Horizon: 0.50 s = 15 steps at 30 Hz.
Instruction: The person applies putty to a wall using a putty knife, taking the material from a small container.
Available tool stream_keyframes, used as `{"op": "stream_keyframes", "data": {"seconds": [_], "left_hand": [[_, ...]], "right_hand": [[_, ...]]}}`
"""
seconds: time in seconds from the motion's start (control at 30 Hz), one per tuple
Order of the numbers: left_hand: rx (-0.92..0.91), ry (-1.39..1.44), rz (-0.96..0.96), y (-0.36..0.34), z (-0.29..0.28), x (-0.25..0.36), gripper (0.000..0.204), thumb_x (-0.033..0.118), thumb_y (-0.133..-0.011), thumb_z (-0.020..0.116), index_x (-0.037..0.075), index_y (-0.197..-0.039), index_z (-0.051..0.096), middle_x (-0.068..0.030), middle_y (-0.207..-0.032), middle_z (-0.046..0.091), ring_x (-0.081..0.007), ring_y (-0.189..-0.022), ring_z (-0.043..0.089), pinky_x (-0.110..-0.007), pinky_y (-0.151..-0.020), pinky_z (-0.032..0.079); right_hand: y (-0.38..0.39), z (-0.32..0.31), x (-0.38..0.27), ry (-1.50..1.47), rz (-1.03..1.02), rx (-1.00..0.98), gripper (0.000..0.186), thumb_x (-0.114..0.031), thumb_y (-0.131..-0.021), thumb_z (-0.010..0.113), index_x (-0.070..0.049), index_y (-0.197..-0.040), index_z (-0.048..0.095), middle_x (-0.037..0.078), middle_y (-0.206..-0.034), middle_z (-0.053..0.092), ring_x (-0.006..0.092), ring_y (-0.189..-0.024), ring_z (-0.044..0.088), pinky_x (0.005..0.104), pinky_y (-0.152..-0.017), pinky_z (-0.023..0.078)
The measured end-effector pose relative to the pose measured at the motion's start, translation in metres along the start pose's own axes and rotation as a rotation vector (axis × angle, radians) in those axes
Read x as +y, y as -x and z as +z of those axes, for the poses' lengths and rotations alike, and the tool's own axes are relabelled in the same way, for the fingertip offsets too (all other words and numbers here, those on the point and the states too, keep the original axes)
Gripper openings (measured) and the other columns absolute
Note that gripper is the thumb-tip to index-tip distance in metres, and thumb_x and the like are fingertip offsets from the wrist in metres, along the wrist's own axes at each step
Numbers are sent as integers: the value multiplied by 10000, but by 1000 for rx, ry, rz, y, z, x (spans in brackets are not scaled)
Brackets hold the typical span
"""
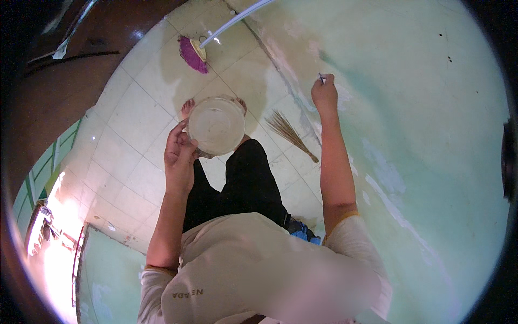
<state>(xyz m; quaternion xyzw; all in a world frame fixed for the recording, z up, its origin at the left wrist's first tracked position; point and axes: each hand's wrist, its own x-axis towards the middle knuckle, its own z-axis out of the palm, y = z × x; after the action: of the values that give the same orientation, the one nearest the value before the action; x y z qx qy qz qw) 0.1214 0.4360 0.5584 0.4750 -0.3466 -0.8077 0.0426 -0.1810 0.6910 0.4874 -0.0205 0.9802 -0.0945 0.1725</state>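
My left hand [179,147] grips the rim of a round, see-through plastic tub [217,127], fingers at its left side. The tub is held in front of my legs, above the tiled floor, and hides part of my feet. Up against the pale green wall [431,140], my right hand [325,96] is closed, arm stretched forward. A small dark and whitish bit shows at its fingers, too little to name. Pale patches mark the wall's paint near this hand.
A stick broom [294,136] lies on the floor by the wall's foot. Farther ahead is a purple-bristled broom [193,54] with a pale handle. Dark brown glossy furniture [81,59] stands at the far left. Bright light enters at the lower left.
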Motion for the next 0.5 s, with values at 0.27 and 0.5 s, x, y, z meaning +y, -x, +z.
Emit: {"op": "stream_keyframes", "data": {"seconds": [0.27,0.5], "left_hand": [[-55,-56,44,-2,-3,5,490,-21,-909,503,46,-1390,436,-59,-1083,581,-152,-960,604,-321,-798,559],[-116,-92,41,5,3,21,482,-17,-909,515,46,-1381,445,-48,-1129,587,-139,-986,600,-263,-774,527]], "right_hand": [[-49,18,9,5,-25,43,302,-184,-907,497,27,-1124,492,321,-936,659,478,-906,648,535,-804,506],[39,-92,-6,-113,28,155,276,-198,-937,543,-55,-1172,526,255,-904,682,429,-859,666,501,-758,505]]}}
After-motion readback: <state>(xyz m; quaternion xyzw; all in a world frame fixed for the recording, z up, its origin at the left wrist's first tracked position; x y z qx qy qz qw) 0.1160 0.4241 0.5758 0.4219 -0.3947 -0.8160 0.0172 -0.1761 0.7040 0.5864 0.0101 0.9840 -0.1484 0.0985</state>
